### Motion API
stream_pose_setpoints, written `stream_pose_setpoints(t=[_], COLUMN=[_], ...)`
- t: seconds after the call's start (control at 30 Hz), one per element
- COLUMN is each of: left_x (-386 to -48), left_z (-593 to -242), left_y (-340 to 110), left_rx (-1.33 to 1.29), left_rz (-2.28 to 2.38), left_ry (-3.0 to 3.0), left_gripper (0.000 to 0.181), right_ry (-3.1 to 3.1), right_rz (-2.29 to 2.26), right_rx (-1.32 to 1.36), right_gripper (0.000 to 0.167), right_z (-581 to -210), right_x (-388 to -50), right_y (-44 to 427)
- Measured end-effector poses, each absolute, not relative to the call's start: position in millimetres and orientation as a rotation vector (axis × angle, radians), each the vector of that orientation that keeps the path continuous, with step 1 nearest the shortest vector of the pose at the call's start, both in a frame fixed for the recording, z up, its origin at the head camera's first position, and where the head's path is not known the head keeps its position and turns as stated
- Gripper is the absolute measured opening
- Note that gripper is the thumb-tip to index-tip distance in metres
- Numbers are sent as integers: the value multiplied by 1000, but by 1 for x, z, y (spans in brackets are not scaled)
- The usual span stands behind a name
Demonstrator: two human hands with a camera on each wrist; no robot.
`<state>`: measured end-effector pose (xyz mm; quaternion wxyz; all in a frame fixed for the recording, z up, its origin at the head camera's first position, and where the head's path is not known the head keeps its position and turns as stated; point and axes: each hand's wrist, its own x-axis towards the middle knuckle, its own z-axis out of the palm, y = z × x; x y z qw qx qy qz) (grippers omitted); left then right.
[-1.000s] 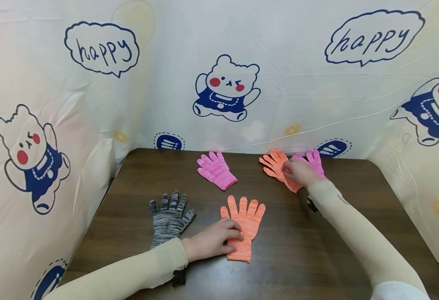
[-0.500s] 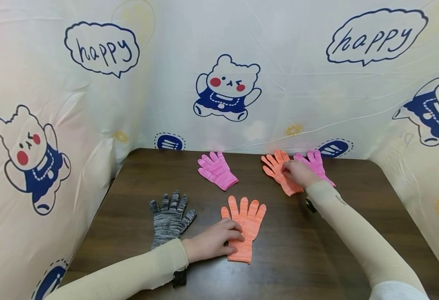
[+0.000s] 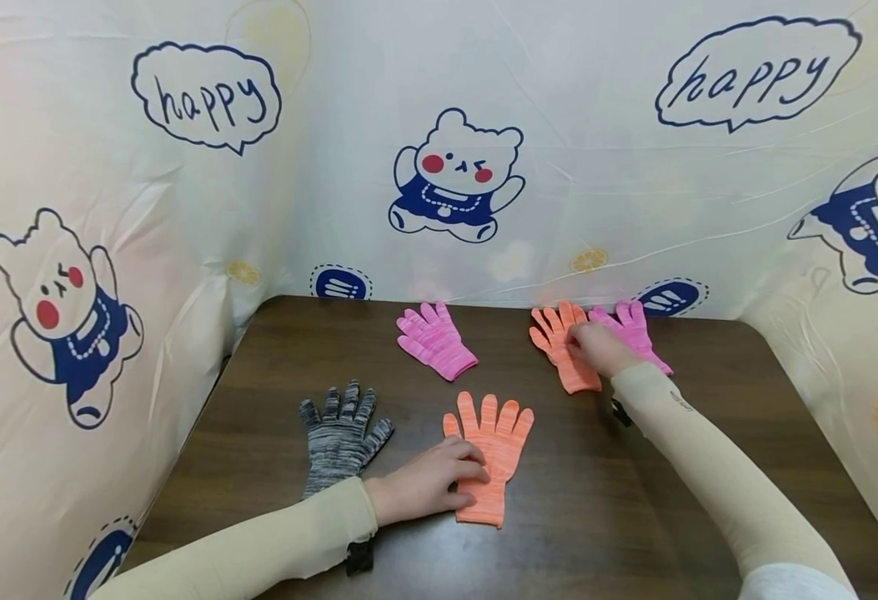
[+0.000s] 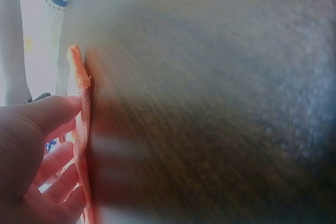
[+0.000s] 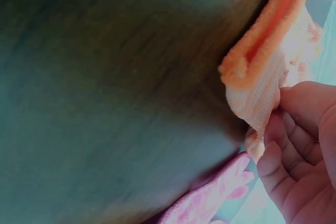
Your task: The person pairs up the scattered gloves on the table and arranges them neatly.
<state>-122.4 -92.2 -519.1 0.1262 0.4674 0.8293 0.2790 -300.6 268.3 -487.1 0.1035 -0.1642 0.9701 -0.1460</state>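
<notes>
In the head view, my left hand rests on the near orange glove, which lies flat with its fingers pointing away. Its thumb and loosely bent fingers touch the glove's surface in the left wrist view. My right hand is at the far orange glove near the table's back edge. In the right wrist view its thumb and forefinger pinch the side of that glove, whose cuff stands slightly raised. Just right of it lies a pink glove, partly hidden by my right hand.
Another pink glove lies at the back middle of the dark wooden table. A grey-black striped glove is at the left, its cuff hidden by my left sleeve. A printed curtain surrounds the table's back and sides.
The far orange glove has turned more upright and shifted slightly right under my right hand, while the pink glove beside it shows more of its cuff. My left hand has stayed put.
</notes>
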Motion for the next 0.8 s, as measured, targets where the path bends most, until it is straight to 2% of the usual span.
stream_pose_setpoints(t=[0.07,0.13,0.5,0.8], left_x=[-124,-121,-117,-123], left_z=[-525,-510,-493,-516], left_y=[-93,-92,-91,-93], left_rx=[1397,1376,1375,1423], left_rz=[825,779,757,791], left_ry=[2417,2413,2420,2422], left_gripper=[29,30,28,28], right_ry=[2860,2873,2937,3001], right_rz=[-423,-418,-506,-609], right_rx=[-480,-483,-434,-440], right_gripper=[7,6,6,6], right_z=[-486,-484,-471,-461], right_x=[-299,-296,-274,-242], right_y=[268,268,270,267])
